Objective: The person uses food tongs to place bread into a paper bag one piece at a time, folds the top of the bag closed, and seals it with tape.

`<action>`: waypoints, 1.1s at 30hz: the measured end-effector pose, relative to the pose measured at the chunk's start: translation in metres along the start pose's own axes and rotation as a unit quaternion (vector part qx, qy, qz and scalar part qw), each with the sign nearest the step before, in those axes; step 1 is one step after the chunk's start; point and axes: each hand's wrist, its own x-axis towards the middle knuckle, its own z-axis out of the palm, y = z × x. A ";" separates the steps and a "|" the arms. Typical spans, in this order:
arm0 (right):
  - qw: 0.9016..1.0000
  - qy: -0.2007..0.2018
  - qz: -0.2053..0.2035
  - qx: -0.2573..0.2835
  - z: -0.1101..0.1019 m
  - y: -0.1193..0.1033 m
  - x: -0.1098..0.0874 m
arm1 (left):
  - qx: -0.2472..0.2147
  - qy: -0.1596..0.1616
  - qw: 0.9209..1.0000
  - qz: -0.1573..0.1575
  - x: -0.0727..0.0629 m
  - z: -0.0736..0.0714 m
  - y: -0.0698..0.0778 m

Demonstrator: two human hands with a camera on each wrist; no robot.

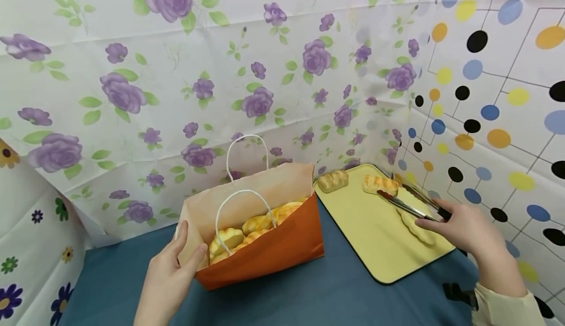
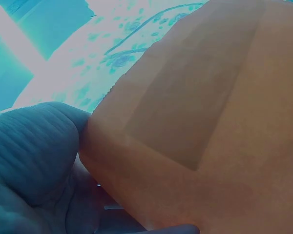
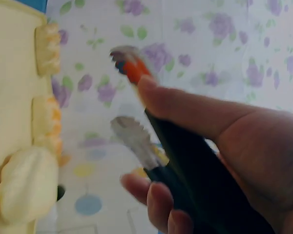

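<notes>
An orange paper bag (image 1: pixel 282 247) with white handles stands on the table, several bread rolls (image 1: pixel 229 239) inside. My left hand (image 1: pixel 169 272) grips the bag's left side edge, thumb on one face; the left wrist view shows the bag's orange paper (image 2: pixel 254 131) against the thumb (image 2: pixel 34 151). In my right hand (image 1: pixel 470 230) are metal tongs (image 1: pixel 408 209) with black handles, their arms spread and nothing between the tips. The tips hover over the yellow tray (image 1: pixel 368 247), close to a browned bread roll (image 1: pixel 380 185). A longer pale bread (image 1: pixel 417 228) lies under the tongs.
Another small bread loaf (image 1: pixel 333 181) sits at the tray's back left corner. The tray lies right of the bag on a blue tablecloth (image 1: pixel 119 282). A flowered cloth wall (image 1: pixel 282 81) rises behind, and a dotted one (image 1: pixel 499 105) borders the right side.
</notes>
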 end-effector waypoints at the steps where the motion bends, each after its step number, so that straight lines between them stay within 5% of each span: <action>1: 1.000 -0.008 0.014 -0.005 0.001 0.005 -0.001 | -0.001 0.000 1.000 0.000 0.000 0.000 0.000; 9: 0.991 -0.047 0.120 -0.024 0.018 0.035 -0.003 | -0.013 0.011 1.000 0.010 -0.001 0.001 -0.001; 16: 0.983 -0.058 0.168 -0.039 0.037 0.048 -0.001 | -0.012 0.008 1.000 0.009 -0.002 0.002 -0.001; 33: 0.979 -0.064 0.191 -0.035 0.063 0.045 0.011 | -0.014 0.012 1.000 0.013 0.002 -0.002 -0.003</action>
